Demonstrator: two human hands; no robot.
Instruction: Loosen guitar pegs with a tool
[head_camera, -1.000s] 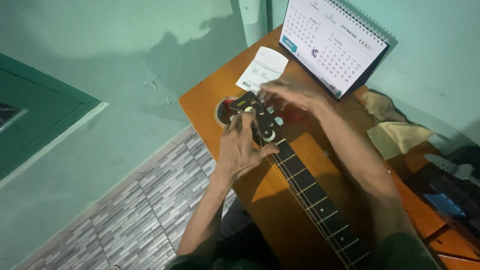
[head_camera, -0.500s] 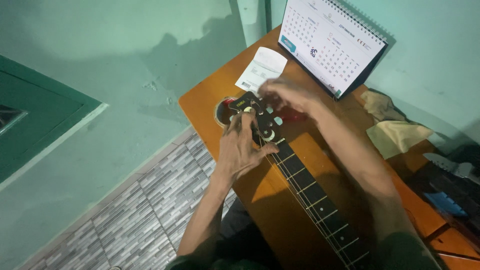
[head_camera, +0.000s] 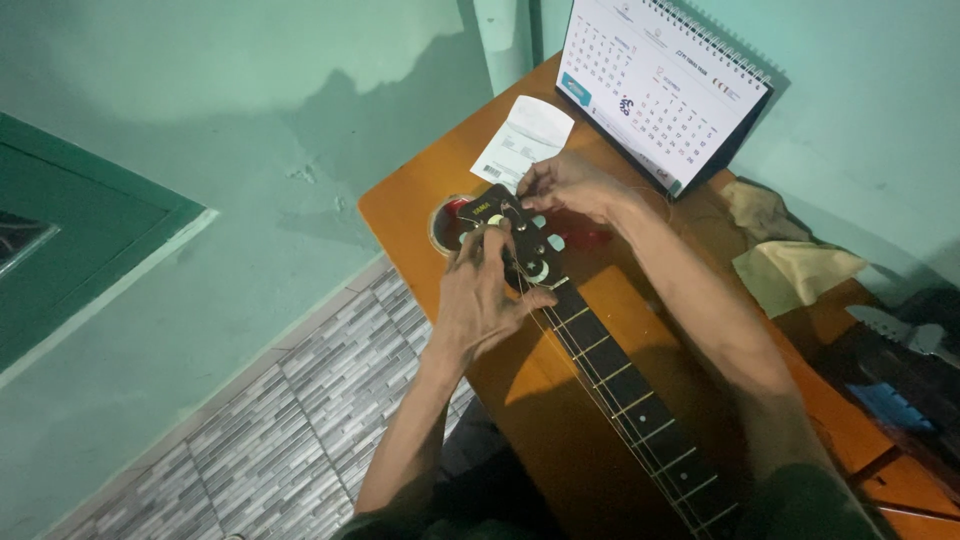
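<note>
A guitar neck (head_camera: 620, 385) with a black fretboard lies across an orange wooden table (head_camera: 410, 200), its black headstock (head_camera: 505, 228) pointing away from me. My left hand (head_camera: 485, 290) rests on the near left side of the headstock, fingers curled over the tuning pegs. My right hand (head_camera: 565, 185) pinches at the far right edge of the headstock, where a thin string or peg sits; which one I cannot tell.
A white desk calendar (head_camera: 655, 85) stands at the table's far edge, with a folded white paper slip (head_camera: 525, 140) in front of it. A round red object (head_camera: 452, 215) lies under the headstock. Beige cloths (head_camera: 790, 270) lie at the right. Grey tiled floor (head_camera: 290, 420) shows at the left.
Both hands have stayed on the headstock; my right hand's fingers shifted slightly at the far edge. The guitar has not moved.
</note>
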